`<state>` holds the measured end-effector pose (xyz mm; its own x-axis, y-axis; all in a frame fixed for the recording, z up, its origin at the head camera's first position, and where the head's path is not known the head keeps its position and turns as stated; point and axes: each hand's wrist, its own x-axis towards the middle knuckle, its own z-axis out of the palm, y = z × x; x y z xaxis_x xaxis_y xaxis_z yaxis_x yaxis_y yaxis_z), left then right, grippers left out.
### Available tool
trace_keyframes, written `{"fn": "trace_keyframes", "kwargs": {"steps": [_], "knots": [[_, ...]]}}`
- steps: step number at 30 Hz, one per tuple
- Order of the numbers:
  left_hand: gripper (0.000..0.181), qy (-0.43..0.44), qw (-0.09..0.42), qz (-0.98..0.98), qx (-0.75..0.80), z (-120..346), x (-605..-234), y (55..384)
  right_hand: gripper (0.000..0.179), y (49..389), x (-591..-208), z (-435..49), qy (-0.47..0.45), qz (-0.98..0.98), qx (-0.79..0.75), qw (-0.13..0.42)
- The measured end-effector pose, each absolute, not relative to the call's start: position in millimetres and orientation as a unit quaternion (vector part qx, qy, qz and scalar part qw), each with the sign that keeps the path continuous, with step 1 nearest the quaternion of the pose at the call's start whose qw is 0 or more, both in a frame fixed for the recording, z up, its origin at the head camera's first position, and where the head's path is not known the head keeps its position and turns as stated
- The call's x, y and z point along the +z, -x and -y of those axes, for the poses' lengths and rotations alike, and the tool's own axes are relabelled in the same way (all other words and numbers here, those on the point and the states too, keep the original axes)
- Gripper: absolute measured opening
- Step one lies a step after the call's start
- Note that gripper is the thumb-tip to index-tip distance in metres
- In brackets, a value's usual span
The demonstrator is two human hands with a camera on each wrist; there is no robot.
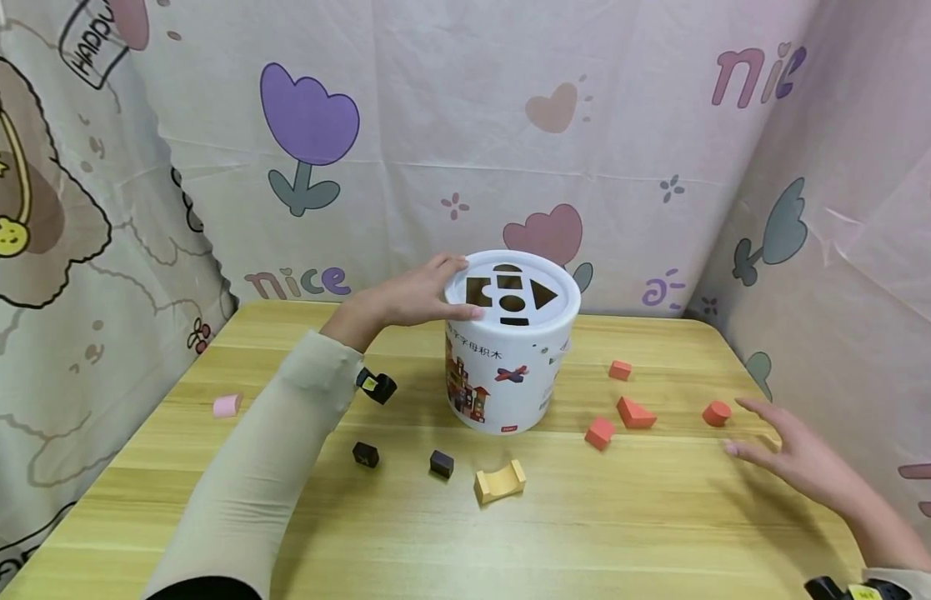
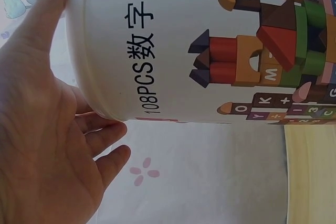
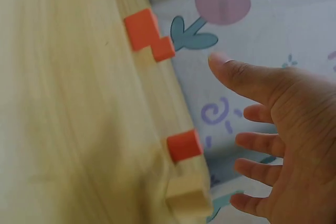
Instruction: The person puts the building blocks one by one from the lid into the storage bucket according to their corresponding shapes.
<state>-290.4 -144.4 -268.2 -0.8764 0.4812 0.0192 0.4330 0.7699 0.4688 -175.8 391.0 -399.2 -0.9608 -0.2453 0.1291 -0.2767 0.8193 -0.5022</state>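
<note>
A white block bucket (image 1: 503, 375) stands upright on the table, its lid (image 1: 573, 296) cut with several shaped holes. My left hand (image 1: 416, 293) grips the lid's left rim, thumb toward the front and fingers round the far side; in the left wrist view the hand (image 2: 47, 114) lies along the rim beside the printed wall (image 2: 173, 9). Above the table at the right, my right hand (image 1: 806, 462) has its fingers spread and holds nothing. Nearest to it is a red cylinder (image 1: 716, 413). The right wrist view also has a pale wooden block (image 3: 189, 198) near that cylinder.
Right of the bucket lie a red triangular block (image 1: 636, 413) and two small red blocks, one nearer (image 1: 599, 433), one farther (image 1: 619, 370). In front are a yellow arched block (image 1: 499, 482) and two black blocks, (image 1: 441, 464) among them. A pink cylinder (image 1: 227, 406) lies far left.
</note>
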Motion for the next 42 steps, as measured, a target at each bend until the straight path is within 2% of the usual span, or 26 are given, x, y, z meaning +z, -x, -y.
{"fn": "trace_keyframes", "kwargs": {"steps": [12,24,32,42], "knots": [[0.108,-0.246,0.051,-0.938,0.237,144.2,-267.5,290.2,0.075,166.2,-420.8,-409.3,-0.109,0.962,0.25,0.011],[0.106,-0.243,0.052,-0.939,0.238,145.2,-267.3,289.1,0.061,166.6,-429.9,-420.8,-0.085,0.965,0.237,0.07],[0.109,-0.241,0.049,-0.941,0.234,143.6,-268.0,289.6,0.058,170.3,-437.5,-430.8,-0.078,0.971,0.218,0.062],[0.107,-0.241,0.047,-0.942,0.23,143.5,-267.5,289.8,0.044,175.8,-437.4,-424.6,-0.079,0.972,0.206,0.075]]}}
